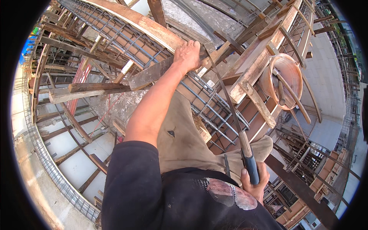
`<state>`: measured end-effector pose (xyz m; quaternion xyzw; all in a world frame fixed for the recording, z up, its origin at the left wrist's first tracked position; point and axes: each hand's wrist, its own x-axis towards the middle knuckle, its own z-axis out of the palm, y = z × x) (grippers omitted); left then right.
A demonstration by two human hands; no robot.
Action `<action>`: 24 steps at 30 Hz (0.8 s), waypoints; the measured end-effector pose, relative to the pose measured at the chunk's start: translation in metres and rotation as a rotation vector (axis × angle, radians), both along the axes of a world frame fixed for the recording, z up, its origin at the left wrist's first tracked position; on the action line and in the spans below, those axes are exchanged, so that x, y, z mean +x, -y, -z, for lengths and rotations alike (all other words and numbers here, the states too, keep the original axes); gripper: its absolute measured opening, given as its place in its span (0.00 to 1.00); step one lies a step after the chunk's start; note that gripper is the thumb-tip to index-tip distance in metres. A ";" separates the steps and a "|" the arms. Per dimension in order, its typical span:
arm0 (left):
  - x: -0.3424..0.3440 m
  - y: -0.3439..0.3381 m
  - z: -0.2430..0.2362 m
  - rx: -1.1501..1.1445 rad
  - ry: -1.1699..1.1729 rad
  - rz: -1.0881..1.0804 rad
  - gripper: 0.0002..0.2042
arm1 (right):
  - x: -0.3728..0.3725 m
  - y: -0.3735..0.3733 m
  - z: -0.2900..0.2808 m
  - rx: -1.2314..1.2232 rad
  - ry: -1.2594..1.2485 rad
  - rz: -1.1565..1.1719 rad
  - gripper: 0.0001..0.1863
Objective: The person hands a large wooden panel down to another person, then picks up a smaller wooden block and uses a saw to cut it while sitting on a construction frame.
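My right hand (256, 182) grips the dark handle of a handsaw (232, 109) low on the right, close to my body. Its long narrow blade slants up and away, its far part lying against the right end of a wooden board (151, 74). My left hand (188, 57) presses down on that board near the blade, its fingers curled over the far edge and partly hidden. The board lies across a steel rebar cage (209, 100) in front of my legs. Whether the blade has cut into the wood cannot be made out.
A worn bucket (271, 82) with a hammer (280, 90) and another wooden-handled tool hangs at the right, beside timber formwork (249, 82). Loose planks (73, 92) jut out at left. Open gaps between beams show a lower level with timber supports.
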<state>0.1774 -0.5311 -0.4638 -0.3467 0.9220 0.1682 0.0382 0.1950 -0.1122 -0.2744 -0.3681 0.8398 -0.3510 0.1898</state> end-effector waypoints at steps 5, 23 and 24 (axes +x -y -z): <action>-0.002 -0.003 0.001 0.019 -0.033 0.003 0.34 | -0.042 0.130 0.049 0.033 0.137 0.076 0.14; -0.003 -0.011 0.013 0.002 -0.059 0.030 0.32 | -0.039 0.135 0.041 0.082 0.130 0.091 0.16; 0.000 0.001 0.011 -0.025 -0.073 0.006 0.31 | -0.023 0.093 0.028 0.052 0.098 0.061 0.14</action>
